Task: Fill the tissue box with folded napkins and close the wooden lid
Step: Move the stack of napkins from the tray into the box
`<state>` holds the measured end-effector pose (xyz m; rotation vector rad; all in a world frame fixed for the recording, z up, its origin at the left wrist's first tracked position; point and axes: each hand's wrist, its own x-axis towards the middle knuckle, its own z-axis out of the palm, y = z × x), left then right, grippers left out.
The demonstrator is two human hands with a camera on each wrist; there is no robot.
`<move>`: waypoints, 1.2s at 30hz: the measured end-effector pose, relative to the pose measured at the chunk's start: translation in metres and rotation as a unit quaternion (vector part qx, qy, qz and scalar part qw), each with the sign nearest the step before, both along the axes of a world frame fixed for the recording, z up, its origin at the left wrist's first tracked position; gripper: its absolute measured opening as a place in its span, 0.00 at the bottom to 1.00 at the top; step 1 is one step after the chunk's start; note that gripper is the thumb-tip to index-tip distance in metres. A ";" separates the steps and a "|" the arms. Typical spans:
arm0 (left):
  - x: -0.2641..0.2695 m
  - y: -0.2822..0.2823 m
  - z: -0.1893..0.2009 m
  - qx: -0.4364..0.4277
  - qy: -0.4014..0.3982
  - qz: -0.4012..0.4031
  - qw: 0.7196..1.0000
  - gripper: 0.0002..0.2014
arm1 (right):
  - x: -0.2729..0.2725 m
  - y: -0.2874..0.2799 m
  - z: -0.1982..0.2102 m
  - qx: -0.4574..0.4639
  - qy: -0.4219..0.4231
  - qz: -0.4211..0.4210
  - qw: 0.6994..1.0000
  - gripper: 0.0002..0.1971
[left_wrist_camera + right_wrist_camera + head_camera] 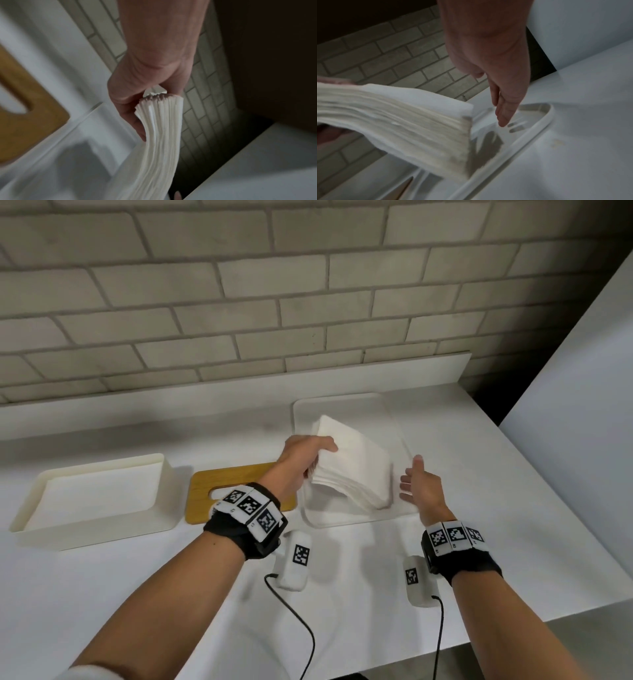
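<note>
While the left hand pinches one edge of the napkin stack over the tray, the far end droops: light, soft, floppy. The right hand, fingers straight, should support that end underneath.

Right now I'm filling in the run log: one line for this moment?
left hand grips napkin stack over tray | right hand open beside stack | tissue box open | wooden lid on counter
</note>
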<state>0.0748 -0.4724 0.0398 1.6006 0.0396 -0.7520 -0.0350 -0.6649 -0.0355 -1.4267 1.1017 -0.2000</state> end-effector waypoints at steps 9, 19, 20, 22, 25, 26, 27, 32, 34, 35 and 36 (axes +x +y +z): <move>-0.010 0.066 0.074 -0.110 -0.062 -0.014 0.992 0.24 | 0.006 0.072 0.017 0.313 -0.158 0.024 0.936 0.32; -0.014 0.189 0.010 -0.092 0.029 0.032 0.995 0.07 | 0.001 0.135 0.020 0.469 -0.184 0.165 0.848 0.47; -0.014 0.201 -0.004 -0.084 0.047 0.029 0.995 0.10 | -0.002 0.144 0.019 0.444 -0.168 0.209 0.855 0.42; -0.017 0.223 -0.026 -0.077 0.096 0.027 0.992 0.13 | -0.007 0.161 0.013 0.378 -0.132 0.283 0.872 0.37; -0.025 0.250 -0.050 -0.068 0.179 0.029 0.981 0.25 | -0.008 0.178 -0.004 0.337 -0.079 0.322 0.881 0.39; -0.028 0.257 -0.056 -0.065 0.192 0.032 0.979 0.29 | -0.007 0.183 -0.008 0.320 -0.079 0.327 0.886 0.34; -0.031 0.263 -0.060 -0.064 0.198 0.035 0.977 0.30 | -0.007 0.188 -0.011 0.302 -0.083 0.331 0.890 0.29; -0.035 0.276 -0.070 -0.064 0.071 0.038 0.995 0.30 | -0.007 0.208 -0.014 0.179 -0.119 0.331 0.919 0.24; -0.037 0.281 -0.071 -0.047 -0.031 0.042 0.998 0.29 | -0.008 0.213 -0.012 0.118 -0.145 0.329 0.926 0.23; -0.038 0.283 -0.072 -0.040 -0.072 0.039 0.996 0.27 | -0.009 0.214 -0.013 0.098 -0.157 0.331 0.925 0.23; -0.040 0.284 -0.075 -0.033 -0.101 0.032 0.994 0.26 | -0.010 0.215 -0.014 0.083 -0.162 0.334 0.925 0.24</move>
